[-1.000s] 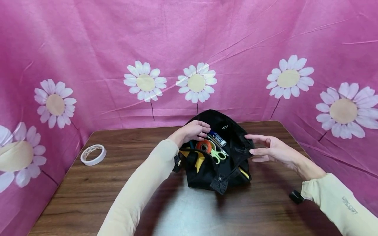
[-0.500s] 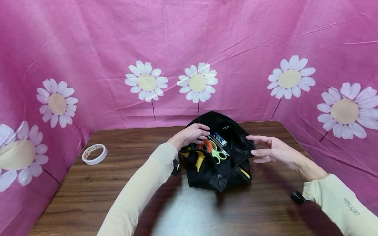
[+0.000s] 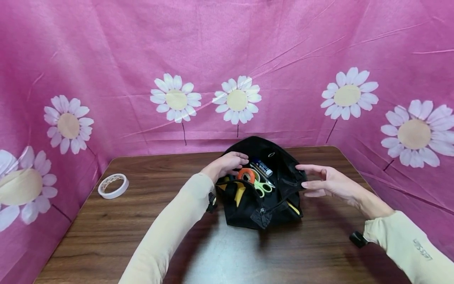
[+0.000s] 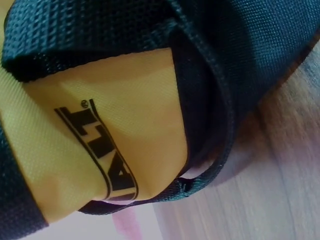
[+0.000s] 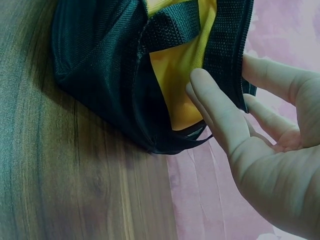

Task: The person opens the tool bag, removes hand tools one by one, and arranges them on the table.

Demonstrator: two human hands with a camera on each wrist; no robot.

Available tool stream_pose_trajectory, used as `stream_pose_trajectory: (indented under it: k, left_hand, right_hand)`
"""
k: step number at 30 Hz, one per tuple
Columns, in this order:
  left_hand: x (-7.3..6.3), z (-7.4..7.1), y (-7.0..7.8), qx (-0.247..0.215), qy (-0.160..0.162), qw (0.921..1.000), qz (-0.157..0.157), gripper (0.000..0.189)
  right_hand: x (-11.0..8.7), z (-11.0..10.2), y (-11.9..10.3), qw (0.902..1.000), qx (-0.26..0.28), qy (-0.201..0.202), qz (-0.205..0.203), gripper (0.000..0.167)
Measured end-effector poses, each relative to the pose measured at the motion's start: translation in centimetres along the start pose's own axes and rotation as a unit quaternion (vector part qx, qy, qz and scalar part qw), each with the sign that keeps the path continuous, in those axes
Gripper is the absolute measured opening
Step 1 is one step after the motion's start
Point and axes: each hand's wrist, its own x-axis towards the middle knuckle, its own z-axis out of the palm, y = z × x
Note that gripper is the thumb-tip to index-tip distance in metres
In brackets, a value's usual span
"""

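Note:
A black tool bag (image 3: pixel 244 213) with yellow panels stands unzipped on the table. My left hand (image 3: pixel 227 163) reaches over its left rim, fingers loosely bent above the contents and holding nothing visible. At the opposite side my right hand (image 3: pixel 324 180) pinches the rim; the right wrist view shows the zipper edge (image 5: pixel 240 50) between thumb and fingers. Inside lie an orange tape roll (image 3: pixel 246 175), green-handled scissors (image 3: pixel 263 188), a blue-and-white glue stick (image 3: pixel 263 167) and slim, pen-like items. The left wrist view shows the bag's lettered yellow panel (image 4: pixel 145 115), not the hand clearly.
A white roll of tape (image 3: pixel 113 187) lies on the wooden table (image 3: pixel 159 185) at the far left. Pink cloth (image 3: pixel 291 51) printed with daisies hangs behind the table and along both sides.
My left hand has drawn slightly left and down, leaving the orange tape roll more exposed than half a second ago. The right hand stays at the rim.

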Motion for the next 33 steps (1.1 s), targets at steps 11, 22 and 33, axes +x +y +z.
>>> stream_pose_trajectory:
  k: [11, 22, 33]
  left_hand:
    - [1.0, 0.6, -1.7, 0.103, 0.031, 0.9942, 0.009, 0.05]
    - [1.8, 1.7, -2.3, 0.169, 0.036, 0.982, 0.076, 0.022]
    - [1.7, 1.9, -2.1, 0.142, 0.082, 0.9829, 0.085, 0.019]
  right_hand:
    - [0.1, 0.2, 0.3, 0.9998, 0.003, -0.017, -0.004, 0.066]
    - [0.3, 0.2, 0.3, 0.9999, 0.002, -0.015, 0.0, 0.066]
    - [0.3, 0.2, 0.2, 0.9999, -0.005, -0.005, 0.007, 0.068]
